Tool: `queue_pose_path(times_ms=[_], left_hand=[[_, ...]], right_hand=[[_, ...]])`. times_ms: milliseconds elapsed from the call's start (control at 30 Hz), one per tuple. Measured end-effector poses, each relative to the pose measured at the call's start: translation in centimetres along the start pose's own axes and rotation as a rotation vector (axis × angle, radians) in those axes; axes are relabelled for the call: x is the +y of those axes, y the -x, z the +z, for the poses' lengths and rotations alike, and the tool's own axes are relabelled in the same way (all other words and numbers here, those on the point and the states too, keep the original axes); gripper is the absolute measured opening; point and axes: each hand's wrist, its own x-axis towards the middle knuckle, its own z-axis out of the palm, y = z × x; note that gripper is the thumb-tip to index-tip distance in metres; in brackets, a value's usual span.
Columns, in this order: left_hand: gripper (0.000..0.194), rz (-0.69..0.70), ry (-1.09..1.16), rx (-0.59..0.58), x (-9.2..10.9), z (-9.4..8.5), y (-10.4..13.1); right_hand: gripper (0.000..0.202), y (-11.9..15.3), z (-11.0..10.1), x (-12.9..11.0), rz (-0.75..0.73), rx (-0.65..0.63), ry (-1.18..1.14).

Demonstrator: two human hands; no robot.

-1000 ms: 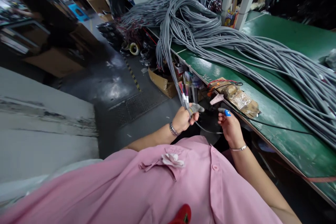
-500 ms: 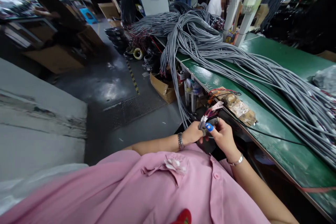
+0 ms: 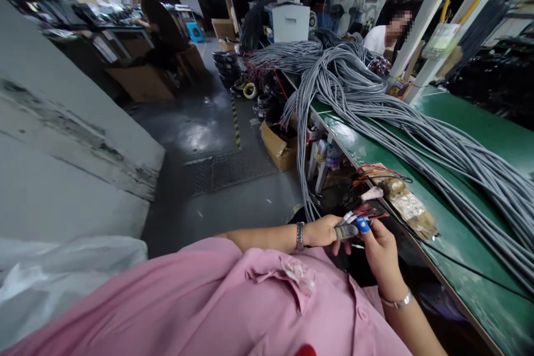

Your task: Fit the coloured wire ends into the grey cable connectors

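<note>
My left hand [image 3: 327,232], with a grey cover on a finger, is closed around the ends of several grey cables. Thin dark red wires [image 3: 367,212] fan out from these ends toward the right. Close beside it, my right hand [image 3: 377,239] has blue tape on its thumb and pinches at the wires; its fingertips are partly hidden. From the table edge a bunch of grey cables [image 3: 305,161] hangs down toward my left hand. A pale pink-white piece [image 3: 372,193] lies just beyond the wires.
Long grey cables [image 3: 400,117] cover much of the green table [image 3: 471,289]. A taped cardboard piece [image 3: 411,206] lies at its near edge. An open cardboard box [image 3: 279,147] stands on the floor. Two people sit farther back, and a white wall [image 3: 67,150] is at left.
The view has swung left, so the surroundings sit farther right. Both hands are still together; the red wires now spread rightward between them instead of pointing upward.
</note>
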Motion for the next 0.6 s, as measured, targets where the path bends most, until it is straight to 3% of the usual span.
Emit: queue_pose_path(times_ms=[100, 200, 267, 367, 467, 600], left_hand=[[0.058, 0.035, 0.132, 0.127, -0.1, -0.5, -0.1], [0.059, 0.155, 0.33, 0.402, -0.1, -1.3, -0.3], [0.057, 0.256, 0.393, 0.506, 0.3, -1.7, -0.3], [0.051, 0.285, 0.388, 0.424, 0.9, -1.5, -0.1], [0.051, 0.176, 0.358, 0.282, 1.0, -0.4, -0.1], [0.06, 0.076, 0.215, 0.266, 0.3, 0.3, -0.4]], right_hand=[[0.009, 0.4, -0.2, -0.1, -0.109, 0.161, 0.104], [0.015, 0.6, -0.9, 0.2, -0.144, 0.181, 0.081], [0.019, 0.5, -0.9, 0.6, -0.125, 0.157, 0.075], [0.023, 0.2, 0.1, 1.1, -0.058, 0.127, 0.069], [0.026, -0.3, 1.5, 1.4, -0.031, 0.098, 0.063], [0.013, -0.7, 1.8, 1.4, -0.072, 0.149, 0.154]])
